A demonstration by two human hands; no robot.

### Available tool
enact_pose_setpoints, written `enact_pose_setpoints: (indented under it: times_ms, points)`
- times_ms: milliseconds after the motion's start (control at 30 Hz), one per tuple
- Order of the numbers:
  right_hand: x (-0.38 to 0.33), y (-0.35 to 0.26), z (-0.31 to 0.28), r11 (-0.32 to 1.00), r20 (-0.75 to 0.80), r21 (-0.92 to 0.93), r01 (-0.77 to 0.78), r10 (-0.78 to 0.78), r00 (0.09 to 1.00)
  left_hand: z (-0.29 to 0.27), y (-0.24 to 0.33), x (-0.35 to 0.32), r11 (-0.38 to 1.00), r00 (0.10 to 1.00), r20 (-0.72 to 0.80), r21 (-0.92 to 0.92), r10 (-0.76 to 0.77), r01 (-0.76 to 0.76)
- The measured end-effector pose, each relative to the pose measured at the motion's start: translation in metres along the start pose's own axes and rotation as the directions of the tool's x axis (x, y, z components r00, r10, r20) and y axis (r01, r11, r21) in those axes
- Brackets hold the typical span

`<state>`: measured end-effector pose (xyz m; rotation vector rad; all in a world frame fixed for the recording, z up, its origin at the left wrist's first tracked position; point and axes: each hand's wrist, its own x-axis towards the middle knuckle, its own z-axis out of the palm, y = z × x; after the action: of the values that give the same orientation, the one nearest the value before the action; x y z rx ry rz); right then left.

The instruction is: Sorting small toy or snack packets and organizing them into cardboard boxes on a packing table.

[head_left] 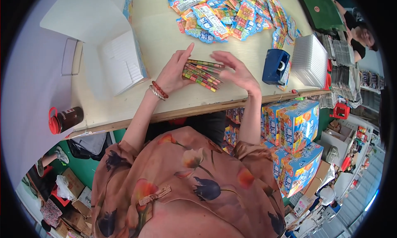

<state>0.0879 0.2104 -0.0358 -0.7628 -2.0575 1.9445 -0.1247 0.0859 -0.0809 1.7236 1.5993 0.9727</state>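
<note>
A small bundle of slim sticks [202,74], patterned in green, red and yellow, is above the table in front of me. My left hand [175,70] has hold of the bundle's left end, its thumb pointing up. Beside the right ends is my right hand [240,72], palm turned toward the sticks and fingers apart, slightly blurred; whether it touches them is hard to see. Beyond both hands lies a loose pile of colourful flat packets [219,19] with blue scalloped edges.
An open white box [120,62] stands at left, near a dark bottle with a red lid [68,119]. At right are a blue tape dispenser [276,66] and a stack of white trays [308,60]. Printed cartons [297,126] are piled below the table's wooden edge [198,110].
</note>
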Motion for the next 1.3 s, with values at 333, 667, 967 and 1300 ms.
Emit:
enact_pose_setpoints:
  times_ms: [333, 667, 967, 1300]
  points:
    - [0.0, 0.043, 0.068, 0.943, -0.543, 0.181, 0.281, -0.143, 0.827, 0.0, -0.004, 0.007, 0.997, 0.996, -0.064, -0.029, 0.067, -0.069]
    - [-0.005, 0.046, 0.067, 0.95, -0.471, 0.17, 0.26, -0.153, 0.869, 0.014, -0.02, -0.009, 0.97, 0.966, -0.223, -0.232, -0.127, 0.074]
    - [-0.001, 0.056, 0.081, 0.878, -0.504, 0.413, 0.241, 0.0, 0.864, 0.012, -0.019, -0.05, 0.972, 0.962, -0.234, -0.22, -0.14, 0.088]
    - [0.004, 0.041, 0.082, 0.883, -0.521, 0.453, 0.123, 0.15, 0.84, 0.006, -0.019, -0.049, 0.986, 0.967, -0.249, -0.165, -0.051, 0.01]
